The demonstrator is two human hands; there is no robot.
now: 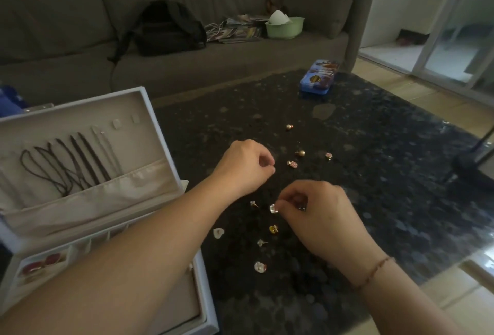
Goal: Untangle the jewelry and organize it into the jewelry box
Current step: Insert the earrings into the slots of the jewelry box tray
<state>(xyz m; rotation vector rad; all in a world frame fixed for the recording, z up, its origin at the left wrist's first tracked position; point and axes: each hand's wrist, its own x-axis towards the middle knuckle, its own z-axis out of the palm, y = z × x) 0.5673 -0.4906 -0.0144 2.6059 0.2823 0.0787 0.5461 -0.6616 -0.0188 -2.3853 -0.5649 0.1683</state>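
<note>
Several dark cords (72, 163) hang side by side inside the raised lid of the jewelry box (144, 131), which stands open at the left edge of the worktop (374, 174). Their lower ends go into a pale fabric pocket (107, 193) across the lid. The box is white outside and beige inside; in a front compartment of its lower tray lie two red round pieces (44, 263), partly hidden by the left forearm.

The left hand (246, 166) hovers over the middle of the dark speckled worktop with its fingers curled, and the fingertips pinch something very small and shiny; what it is I cannot tell. Just below it lies a small silver piece (254, 204). Nearer the viewer lie a pale heart-shaped piece (218, 233), a small white flower piece (261, 243), a yellow stone piece (273, 229) and a clear round piece (260, 267).

The right hand (320, 214) is near the left one, fingers curled, and pinches a clear crystal earring (272, 209) at its fingertips. A thin reddish bracelet (374, 273) is around this wrist.

Farther away lie two gold ball earrings (289, 127) (300, 152) and two pink pieces (292, 164) (328, 156). A blue tin (318, 77) lies at the far edge of the worktop.
</note>
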